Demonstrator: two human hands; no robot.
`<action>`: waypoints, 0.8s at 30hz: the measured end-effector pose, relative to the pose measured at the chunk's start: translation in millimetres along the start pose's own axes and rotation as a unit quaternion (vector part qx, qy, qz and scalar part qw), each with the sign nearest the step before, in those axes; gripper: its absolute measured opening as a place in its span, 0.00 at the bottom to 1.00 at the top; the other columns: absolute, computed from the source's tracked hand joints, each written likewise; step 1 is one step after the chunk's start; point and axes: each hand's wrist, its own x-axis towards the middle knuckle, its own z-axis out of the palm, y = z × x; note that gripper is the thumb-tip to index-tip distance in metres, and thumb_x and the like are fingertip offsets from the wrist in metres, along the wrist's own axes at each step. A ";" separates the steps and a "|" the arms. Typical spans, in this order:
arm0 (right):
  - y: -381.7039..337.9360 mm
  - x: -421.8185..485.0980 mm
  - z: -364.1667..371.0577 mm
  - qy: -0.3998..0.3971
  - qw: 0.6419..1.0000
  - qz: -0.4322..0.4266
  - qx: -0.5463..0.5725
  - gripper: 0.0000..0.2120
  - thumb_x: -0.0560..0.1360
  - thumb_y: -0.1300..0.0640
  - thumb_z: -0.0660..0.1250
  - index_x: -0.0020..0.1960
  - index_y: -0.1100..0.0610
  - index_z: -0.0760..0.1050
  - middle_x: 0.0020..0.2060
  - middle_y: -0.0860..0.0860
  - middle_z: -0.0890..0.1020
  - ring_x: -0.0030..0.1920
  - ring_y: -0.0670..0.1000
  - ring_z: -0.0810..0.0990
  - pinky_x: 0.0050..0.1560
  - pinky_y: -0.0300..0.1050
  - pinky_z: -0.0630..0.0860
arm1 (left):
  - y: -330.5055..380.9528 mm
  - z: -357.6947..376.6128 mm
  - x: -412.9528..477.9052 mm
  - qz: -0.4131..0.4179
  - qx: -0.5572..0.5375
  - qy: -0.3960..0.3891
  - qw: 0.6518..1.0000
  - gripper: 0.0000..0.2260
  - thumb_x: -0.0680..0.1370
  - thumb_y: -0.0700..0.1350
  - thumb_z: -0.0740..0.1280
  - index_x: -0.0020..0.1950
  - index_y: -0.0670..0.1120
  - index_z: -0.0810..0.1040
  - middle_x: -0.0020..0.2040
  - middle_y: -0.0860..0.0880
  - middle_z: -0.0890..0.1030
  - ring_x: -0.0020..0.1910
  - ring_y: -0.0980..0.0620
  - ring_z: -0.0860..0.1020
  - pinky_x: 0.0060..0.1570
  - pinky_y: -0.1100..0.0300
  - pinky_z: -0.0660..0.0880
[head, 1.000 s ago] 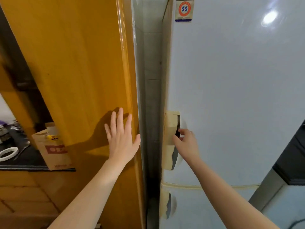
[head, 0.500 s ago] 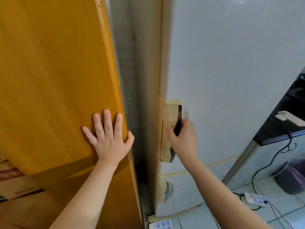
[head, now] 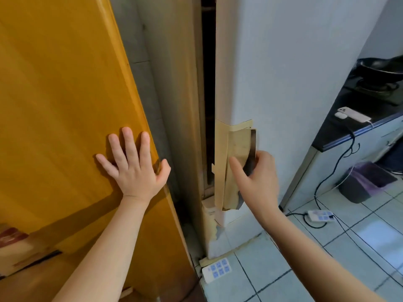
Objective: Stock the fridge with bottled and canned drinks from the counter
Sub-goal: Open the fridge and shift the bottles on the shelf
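stage: just starting | fridge door (head: 294, 68) open a crack | right hand (head: 256, 177) curled on handle (head: 239, 153) | left hand (head: 133, 164) flat, wide on wooden panel (head: 54, 94) | drinks: none seen, all left

The right hand's fingertips (head: 257, 156) vanish behind the fridge door handle (head: 238, 153), the dark gap (head: 209, 83) beside the fridge door (head: 294, 73) shows no contents, and the wok (head: 380, 67) is cut off at the right edge.
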 end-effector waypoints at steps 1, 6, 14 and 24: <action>4.5 -8.8 -11.2 0.013 1.000 0.003 -0.005 0.20 0.70 0.36 0.64 0.49 0.52 0.69 0.43 0.46 0.72 0.43 0.46 0.73 0.39 0.41 0.70 | -0.5 -0.6 -1.3 0.003 0.000 -0.001 1.000 0.33 0.75 0.61 0.61 0.75 0.46 0.60 0.71 0.38 0.67 0.70 0.35 0.60 0.58 0.28 0.60; 25.0 -42.3 -74.8 0.088 0.996 0.011 0.003 0.29 0.63 0.30 0.64 0.55 0.49 0.69 0.48 0.44 0.72 0.49 0.43 0.71 0.48 0.45 0.72 | -1.9 -5.5 -0.4 0.006 -0.019 -0.032 0.999 0.29 0.77 0.59 0.60 0.74 0.47 0.64 0.73 0.38 0.64 0.72 0.35 0.57 0.58 0.26 0.61; 73.7 -61.4 -144.3 0.274 0.960 0.056 0.005 0.39 0.59 0.40 0.72 0.64 0.49 0.61 0.58 0.43 0.68 0.60 0.49 0.71 0.58 0.44 0.71 | 90.1 -35.6 -30.6 -0.023 -0.307 -0.184 0.934 0.25 0.74 0.54 0.61 0.66 0.42 0.70 0.73 0.42 0.58 0.75 0.39 0.51 0.74 0.41 0.44; 151.0 -51.7 -236.8 0.445 0.886 0.103 -0.072 0.31 0.68 0.40 0.60 0.68 0.51 0.64 0.59 0.52 0.69 0.59 0.46 0.65 0.56 0.42 0.66 | 236.2 -77.9 -4.2 0.101 -0.548 -0.268 0.786 0.20 0.74 0.48 0.59 0.63 0.40 0.73 0.66 0.41 0.71 0.68 0.40 0.65 0.68 0.51 0.60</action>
